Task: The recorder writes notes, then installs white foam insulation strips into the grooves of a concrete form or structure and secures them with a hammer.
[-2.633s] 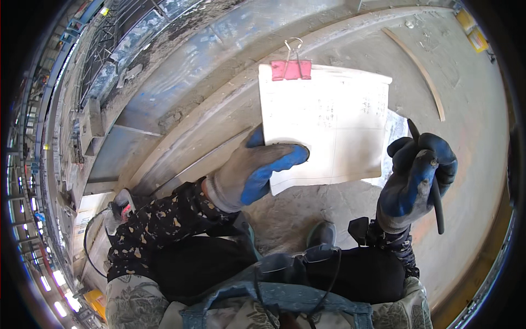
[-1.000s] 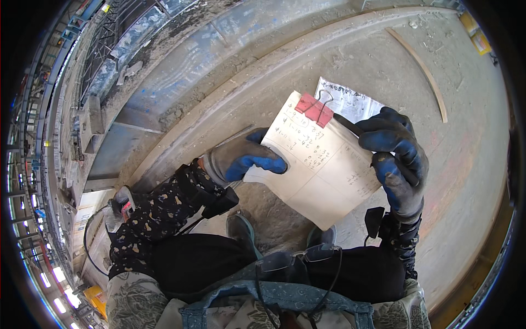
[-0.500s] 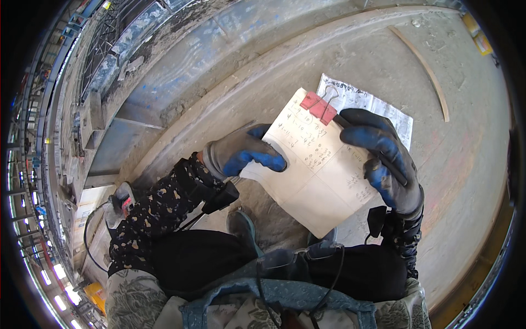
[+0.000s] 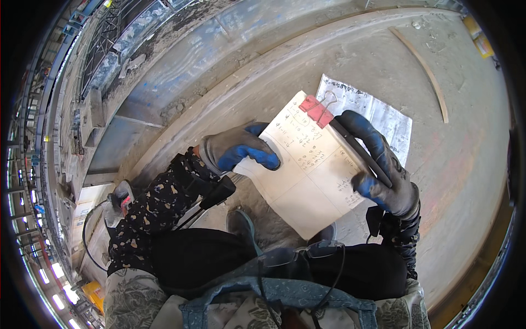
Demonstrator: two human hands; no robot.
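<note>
My left hand [image 4: 239,149], in a grey and blue work glove, pinches the left edge of a cream paper pad [image 4: 304,189] covered with handwritten figures. A red binder clip [image 4: 316,111] with wire handles clamps the pad's top edge. At the pad's right edge is my right hand [image 4: 386,174], gloved alike. It holds a black pen-like stick [image 4: 361,149] that slants along that edge up toward the clip; the index finger is stretched out, and the thumb lies over the paper. Behind the pad lies a white written sheet [image 4: 378,112], partly covered by pad and hand.
Glasses [image 4: 298,255] hang on a cord at my chest. A wooden strip [image 4: 424,71] lies on the grey surface at the far right. Metal beams [image 4: 181,82] run along the far left. A tool with a cable [image 4: 120,200] sits beside my left arm. Yellow containers [image 4: 482,44] stand far right.
My right fingers have loosened and straightened, baring more of the black stick, which now lies closer to the pad's edge. The pad and left hand have shifted slightly left.
</note>
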